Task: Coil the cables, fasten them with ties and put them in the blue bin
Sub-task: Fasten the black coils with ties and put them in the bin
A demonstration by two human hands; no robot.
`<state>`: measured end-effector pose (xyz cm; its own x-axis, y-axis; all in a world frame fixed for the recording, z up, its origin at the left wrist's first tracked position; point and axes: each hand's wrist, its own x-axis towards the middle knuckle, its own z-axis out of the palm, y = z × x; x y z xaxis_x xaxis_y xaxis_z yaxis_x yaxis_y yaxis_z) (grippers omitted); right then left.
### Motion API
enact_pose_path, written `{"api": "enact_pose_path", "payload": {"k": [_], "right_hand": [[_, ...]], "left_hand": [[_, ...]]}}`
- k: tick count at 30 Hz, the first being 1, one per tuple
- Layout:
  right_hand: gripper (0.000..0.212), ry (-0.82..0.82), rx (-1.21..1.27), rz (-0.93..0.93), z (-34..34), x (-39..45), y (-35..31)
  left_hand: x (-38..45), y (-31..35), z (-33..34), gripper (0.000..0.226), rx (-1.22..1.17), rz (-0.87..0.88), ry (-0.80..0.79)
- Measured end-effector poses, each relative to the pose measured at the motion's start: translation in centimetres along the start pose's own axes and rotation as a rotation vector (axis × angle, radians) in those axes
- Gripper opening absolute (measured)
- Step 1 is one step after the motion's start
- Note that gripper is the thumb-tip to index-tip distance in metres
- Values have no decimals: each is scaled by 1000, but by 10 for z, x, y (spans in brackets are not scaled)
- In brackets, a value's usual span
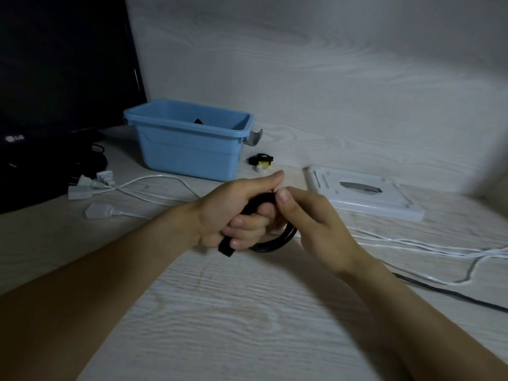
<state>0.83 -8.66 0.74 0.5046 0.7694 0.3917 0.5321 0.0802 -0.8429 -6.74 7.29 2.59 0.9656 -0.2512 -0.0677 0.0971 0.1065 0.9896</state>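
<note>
Two bare forearms come into view from the lower edge, with no sleeve reaching as far as the wrists. The left hand (233,213) and the right hand (310,224) wear nothing: no gloves, rings, watch or bands. The fingernails (283,195) that show are short, plain and unpainted.
</note>
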Motion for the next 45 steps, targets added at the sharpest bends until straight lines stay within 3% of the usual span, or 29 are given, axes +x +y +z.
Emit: {"api": "enact_pose_path", "payload": {"k": [4,7,12,17,25,28,31,37,45], "right_hand": [[30,-50,226,115,-3,2,-2],[19,-136,548,229,-9,4,-7],[29,-128,865,318,-10,9,-8],[31,6,1052,428,-3,15,-15],[18,87,732,344,-1,12,-1],[20,211,360,176,9,9,7],[25,236,-29,-1,10,8,13],[7,387,-222,-108,-12,10,11],[15,596,-402,-130,-26,10,11]], "left_hand": [[3,1,0,46,-194,-19,78],[5,2,2,42,-253,9,143],[5,5,8,38,-419,47,133],[8,2,15,36,-495,52,101],[8,-2,12,33,-448,36,141],[8,-2,7,39,-340,22,257],[6,2,5,41,-328,61,335],[0,13,-10,39,-537,264,375],[-6,21,-33,42,-876,471,617]]}}
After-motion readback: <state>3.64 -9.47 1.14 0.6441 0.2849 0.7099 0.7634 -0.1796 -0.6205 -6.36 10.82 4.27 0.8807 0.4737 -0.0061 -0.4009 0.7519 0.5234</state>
